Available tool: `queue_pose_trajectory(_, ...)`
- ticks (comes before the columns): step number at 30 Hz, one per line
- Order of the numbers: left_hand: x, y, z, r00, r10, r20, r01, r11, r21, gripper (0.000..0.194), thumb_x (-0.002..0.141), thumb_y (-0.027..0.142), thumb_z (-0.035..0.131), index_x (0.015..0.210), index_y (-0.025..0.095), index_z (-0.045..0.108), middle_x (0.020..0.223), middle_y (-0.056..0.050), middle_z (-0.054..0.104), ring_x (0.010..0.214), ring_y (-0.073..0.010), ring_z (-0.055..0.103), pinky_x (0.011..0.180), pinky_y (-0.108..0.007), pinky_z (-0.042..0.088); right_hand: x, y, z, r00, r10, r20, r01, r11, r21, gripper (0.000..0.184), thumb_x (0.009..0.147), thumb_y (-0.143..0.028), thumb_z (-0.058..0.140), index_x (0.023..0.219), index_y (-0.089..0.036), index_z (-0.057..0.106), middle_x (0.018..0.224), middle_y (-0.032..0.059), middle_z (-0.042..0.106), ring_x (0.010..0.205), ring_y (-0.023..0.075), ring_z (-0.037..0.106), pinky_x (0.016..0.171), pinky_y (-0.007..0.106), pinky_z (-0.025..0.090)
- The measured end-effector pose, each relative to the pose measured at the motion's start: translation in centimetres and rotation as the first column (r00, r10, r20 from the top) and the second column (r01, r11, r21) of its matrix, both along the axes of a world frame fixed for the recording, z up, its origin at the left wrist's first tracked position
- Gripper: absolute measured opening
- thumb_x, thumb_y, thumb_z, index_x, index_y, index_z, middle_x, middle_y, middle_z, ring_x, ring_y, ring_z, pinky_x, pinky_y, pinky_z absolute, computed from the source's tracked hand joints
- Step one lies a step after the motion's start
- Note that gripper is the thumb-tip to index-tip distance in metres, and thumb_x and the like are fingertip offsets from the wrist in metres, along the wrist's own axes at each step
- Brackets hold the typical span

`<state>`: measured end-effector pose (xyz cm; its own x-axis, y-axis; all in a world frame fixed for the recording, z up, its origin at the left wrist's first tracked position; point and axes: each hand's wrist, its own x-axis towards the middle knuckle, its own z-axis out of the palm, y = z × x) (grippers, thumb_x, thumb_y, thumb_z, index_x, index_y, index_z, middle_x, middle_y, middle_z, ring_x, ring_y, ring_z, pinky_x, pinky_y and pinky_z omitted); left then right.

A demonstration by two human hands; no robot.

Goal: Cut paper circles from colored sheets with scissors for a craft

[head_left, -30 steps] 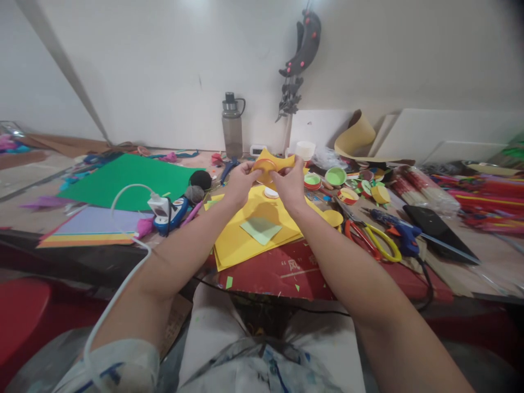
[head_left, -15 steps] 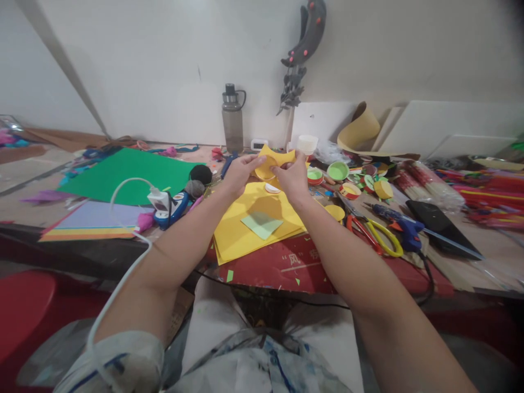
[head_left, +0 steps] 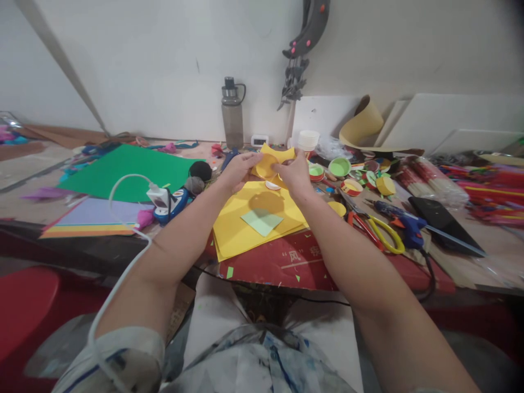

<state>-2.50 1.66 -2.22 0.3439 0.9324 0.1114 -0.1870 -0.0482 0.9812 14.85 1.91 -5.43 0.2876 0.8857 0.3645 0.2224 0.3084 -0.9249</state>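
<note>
Both my hands hold a curved piece of yellow paper [head_left: 267, 162] above the tabletop. My left hand [head_left: 239, 172] pinches its left edge between thumb and fingers. The fingers of my right hand [head_left: 298, 172] are closed on its right side and partly cover it. A round shape shows in the middle of this paper. Just below is a small white-rimmed round piece [head_left: 272, 185], partly hidden. Under my hands lie larger yellow sheets [head_left: 227, 232], with a pale green paper square [head_left: 262, 221] on top.
Yellow-handled scissors [head_left: 387, 234], a blue glue gun [head_left: 411, 229] and a black phone-like slab [head_left: 442, 224] lie at right. Cut cup pieces [head_left: 339, 166] sit behind them. At left are a green sheet [head_left: 135, 172] and a blue-and-white power strip [head_left: 172, 206]. A bottle [head_left: 232, 117] stands behind.
My view has tilted down slightly. Both hands stay on the yellow paper in nearly the same place, with the right fingers shifted a little over it.
</note>
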Motion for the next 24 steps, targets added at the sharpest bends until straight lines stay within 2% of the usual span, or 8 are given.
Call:
queue_pose_trajectory(5, -0.4, 0.1, 0.2, 0.998, -0.050, -0.025, 0.050, 0.999, 0.003, 0.029, 0.093, 0.042, 0.079, 0.103, 0.015, 0.077, 0.100, -0.011, 0.082, 0.089, -0.0227, 0.080, 0.079, -0.036, 0.069, -0.3, -0.4, 0.3, 1.000, -0.008, -0.029, 0.007, 0.999, -0.043, 0.075, 0.067, -0.019, 0.076, 0.136, -0.017, 0.046, 0.090, 0.0006, 0.070, 0.084, 0.0223, 0.071, 0.087, 0.043, 0.061)
queue_pose_trajectory(8, -0.5, 0.2, 0.1, 0.994, -0.097, -0.058, 0.098, 0.995, 0.025, 0.038, 0.084, 0.044, 0.089, 0.104, 0.014, 0.079, 0.102, -0.013, 0.082, 0.091, -0.0245, 0.081, 0.079, -0.036, 0.069, -0.3, -0.7, 0.4, 1.000, -0.006, 0.013, 0.007, 0.999, -0.045, 0.075, 0.068, -0.020, 0.078, 0.135, -0.017, 0.046, 0.088, 0.0005, 0.070, 0.083, 0.0230, 0.070, 0.087, 0.044, 0.060)
queue_pose_trajectory(12, -0.3, 0.1, -0.2, 0.995, -0.087, -0.039, 0.089, 0.994, 0.060, 0.047, 0.075, 0.046, 0.096, 0.106, 0.014, 0.080, 0.105, -0.013, 0.082, 0.093, -0.0243, 0.081, 0.082, -0.035, 0.068, -0.2, -1.0, 0.5, 0.998, -0.018, 0.066, 0.018, 1.000, -0.001, 0.079, 0.070, -0.023, 0.082, 0.140, -0.017, 0.045, 0.085, -0.0004, 0.067, 0.082, 0.0242, 0.070, 0.088, 0.047, 0.060)
queue_pose_trajectory(19, -0.4, 0.1, -0.6, 0.994, -0.092, -0.056, 0.094, 0.995, 0.029, 0.055, 0.073, 0.057, 0.094, 0.108, 0.018, 0.081, 0.106, -0.012, 0.082, 0.089, -0.0252, 0.080, 0.065, -0.031, 0.068, -0.8, -1.6, 0.7, 0.994, -0.024, 0.109, 0.022, 1.000, 0.020, 0.081, 0.072, -0.021, 0.079, 0.145, -0.015, 0.045, 0.081, 0.0003, 0.067, 0.086, 0.0278, 0.072, 0.093, 0.053, 0.059)
queue_pose_trajectory(24, -0.3, -0.1, -0.5, 0.995, -0.079, -0.063, 0.078, 0.997, -0.014, 0.050, 0.075, 0.052, 0.094, 0.108, 0.017, 0.081, 0.108, -0.013, 0.082, 0.090, -0.0254, 0.081, 0.065, -0.030, 0.069, -0.9, -1.7, 0.8, 0.996, -0.001, 0.088, -0.001, 1.000, 0.026, 0.081, 0.072, -0.023, 0.079, 0.144, -0.017, 0.043, 0.082, 0.0008, 0.068, 0.083, 0.0270, 0.072, 0.090, 0.051, 0.061)
